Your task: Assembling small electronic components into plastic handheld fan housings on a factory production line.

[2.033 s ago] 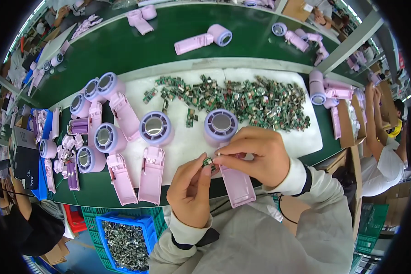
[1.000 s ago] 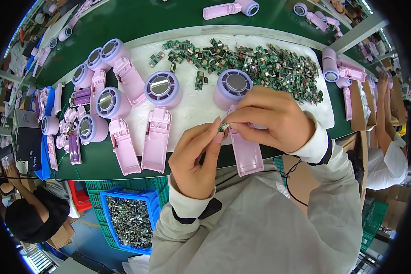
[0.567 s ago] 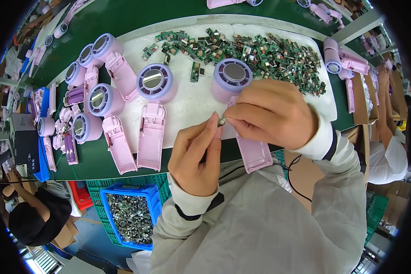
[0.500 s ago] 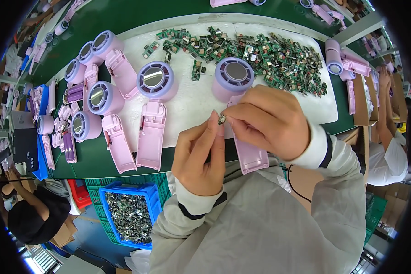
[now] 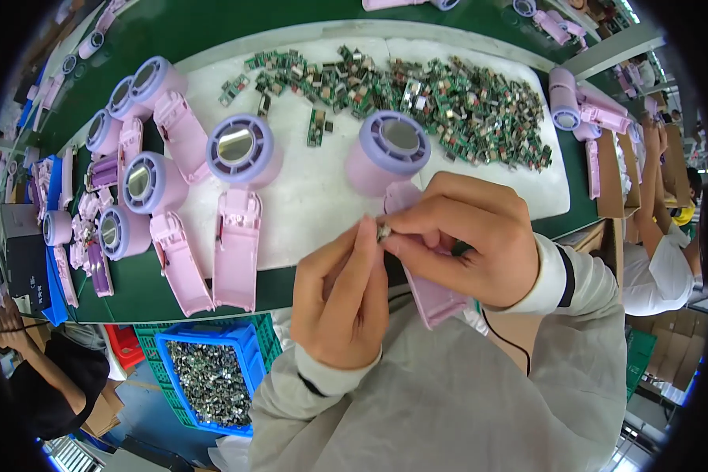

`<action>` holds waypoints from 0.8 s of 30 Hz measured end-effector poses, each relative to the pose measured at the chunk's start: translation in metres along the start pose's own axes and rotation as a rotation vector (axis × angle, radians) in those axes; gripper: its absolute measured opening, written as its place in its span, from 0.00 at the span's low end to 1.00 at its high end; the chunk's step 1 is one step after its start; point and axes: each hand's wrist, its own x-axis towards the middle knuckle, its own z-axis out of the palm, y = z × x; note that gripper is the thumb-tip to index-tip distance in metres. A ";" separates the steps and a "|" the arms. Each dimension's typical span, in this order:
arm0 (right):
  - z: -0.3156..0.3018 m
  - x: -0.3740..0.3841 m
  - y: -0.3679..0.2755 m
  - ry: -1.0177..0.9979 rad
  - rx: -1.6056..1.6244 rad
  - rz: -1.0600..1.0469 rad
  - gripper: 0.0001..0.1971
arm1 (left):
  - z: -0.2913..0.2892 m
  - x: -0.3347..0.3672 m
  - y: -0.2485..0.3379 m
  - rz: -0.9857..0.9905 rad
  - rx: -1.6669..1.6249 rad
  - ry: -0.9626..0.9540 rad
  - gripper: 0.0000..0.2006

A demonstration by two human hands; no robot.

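Green workbench (image 5: 279,288), w/ a white foam sheet (image 5: 303,197) on top, spans the view; clock dirs below are from the fingertips, approx. Loose pile of green circuit boards (image 5: 488,118) sits at 1 o'clock on the foam, plus a lone board (image 5: 316,127) off at 11. Blue bin (image 5: 253,358) full of small parts is below bench level, betw. 7 and 8.

L hand (image 5: 342,303): thumb + index pinched narrow on a small board (image 5: 383,232), mostly hidden by fingers. R hand (image 5: 480,240): fingertips close together, right at the same piece; can't tell if they grip it, a wire or nothing. Fan housing (image 5: 389,153) in use has its round head at 12, open pink handle (image 5: 435,295) running to approx. 5, partly under R hand.

Progress, my read: mid-step on this unit. Board's in the fingers, not seated; handle's open, no cover on. Two more open handles, (image 5: 236,256) and its neighbour (image 5: 181,267), lie at approx. 8–9, no green board visible in either. Big pile = lots left, prob.
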 end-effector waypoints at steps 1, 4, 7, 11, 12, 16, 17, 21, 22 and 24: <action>-0.009 0.005 0.003 -0.062 0.035 -0.006 0.09 | -0.006 0.007 0.003 0.015 0.000 0.014 0.23; -0.033 0.021 0.019 -0.109 0.145 0.104 0.09 | -0.022 0.033 0.019 -0.032 -0.043 -0.194 0.27; -0.073 0.051 0.045 -0.068 0.308 0.331 0.09 | -0.014 0.053 0.013 0.018 0.057 -0.138 0.28; -0.127 0.113 0.128 -0.117 0.547 0.336 0.15 | 0.001 0.069 0.002 0.058 0.378 -0.160 0.26; -0.138 0.127 0.146 -0.028 0.630 0.445 0.17 | 0.007 0.069 -0.003 0.050 0.504 -0.201 0.24; -0.195 0.187 0.231 0.204 0.038 0.457 0.15 | 0.030 0.060 -0.019 -0.001 0.625 -0.237 0.22; -0.196 0.197 0.244 0.230 -0.219 0.420 0.14 | 0.030 0.061 -0.020 0.011 0.631 -0.228 0.22; -0.163 0.226 0.295 0.325 -0.377 0.492 0.13 | 0.020 0.061 -0.025 0.020 0.612 -0.214 0.20; -0.158 0.227 0.296 0.319 -0.369 0.488 0.13 | 0.018 0.058 -0.024 0.013 0.578 -0.226 0.19; -0.150 0.218 0.298 0.259 -0.245 0.464 0.14 | 0.014 0.054 -0.023 -0.002 0.499 -0.256 0.17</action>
